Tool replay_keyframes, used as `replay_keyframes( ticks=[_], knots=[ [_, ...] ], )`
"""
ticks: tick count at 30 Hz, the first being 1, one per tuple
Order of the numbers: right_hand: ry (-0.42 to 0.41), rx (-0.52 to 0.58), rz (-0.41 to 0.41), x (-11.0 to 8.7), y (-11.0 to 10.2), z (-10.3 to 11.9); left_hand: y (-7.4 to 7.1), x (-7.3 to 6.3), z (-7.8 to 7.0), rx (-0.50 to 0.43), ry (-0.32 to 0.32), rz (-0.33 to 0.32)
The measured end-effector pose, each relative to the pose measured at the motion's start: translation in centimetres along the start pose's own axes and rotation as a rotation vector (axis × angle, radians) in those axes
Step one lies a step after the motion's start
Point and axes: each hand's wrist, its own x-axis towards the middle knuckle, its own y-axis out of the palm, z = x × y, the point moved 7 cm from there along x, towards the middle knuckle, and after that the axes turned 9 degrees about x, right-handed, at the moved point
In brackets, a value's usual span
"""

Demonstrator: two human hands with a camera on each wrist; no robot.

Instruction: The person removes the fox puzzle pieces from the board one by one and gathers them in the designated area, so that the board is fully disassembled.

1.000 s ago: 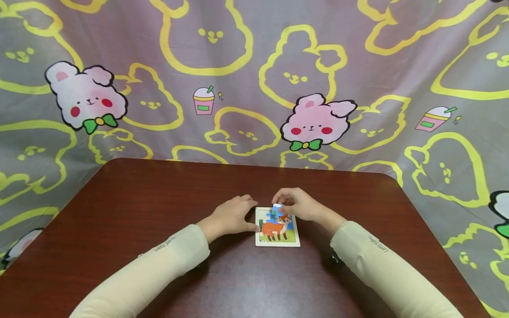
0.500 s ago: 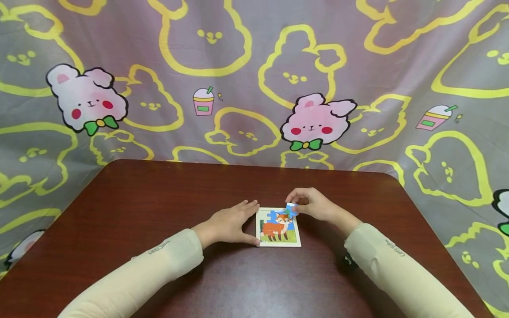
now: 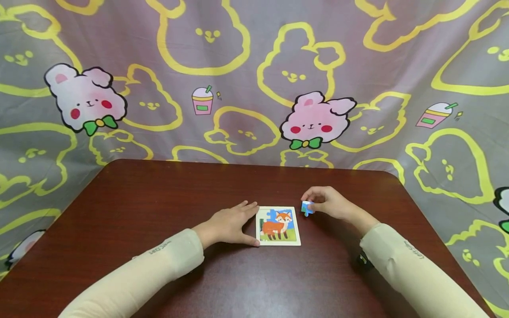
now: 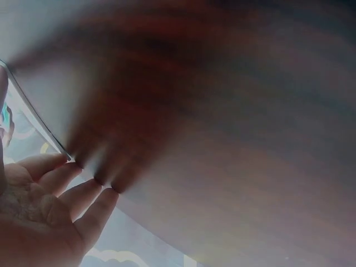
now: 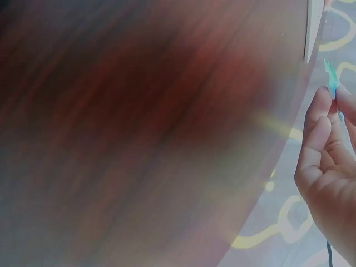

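A square fox jigsaw puzzle (image 3: 277, 226) in a pale frame lies flat on the table. Its orange fox shows whole, while bare pale backing shows at the upper left. My left hand (image 3: 228, 225) is spread along the frame's left side, thumb at the near corner and fingertips at the far corner; in the left wrist view the fingers (image 4: 94, 208) are stretched out. Right of the puzzle, my right hand (image 3: 328, 203) pinches a blue puzzle piece (image 3: 306, 208) between thumb and fingers, apart from the frame. The right wrist view shows this piece (image 5: 332, 78) edge-on.
The brown wooden table (image 3: 159, 190) extends around the puzzle on all sides. Behind it hangs a grey curtain (image 3: 242, 88) printed with cartoon rabbits and cups. The table's far edge meets the curtain.
My right hand has moved right, carrying the blue piece from over the puzzle's top to beside the frame. My left hand's fingers have straightened and spread along the left edge.
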Motion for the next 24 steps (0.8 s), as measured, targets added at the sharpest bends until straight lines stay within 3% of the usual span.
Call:
replay_keyframes(
  ticks=[15,24],
  knots=[
    [0.022,-0.009,0.024,-0.3,-0.9,-1.6,0.2,0.2,0.2,0.011,-0.001,0.017],
    [0.024,-0.202,0.023,0.2,-0.5,-1.7,0.0,0.1,0.1,0.008,-0.007,0.024]
  ],
)
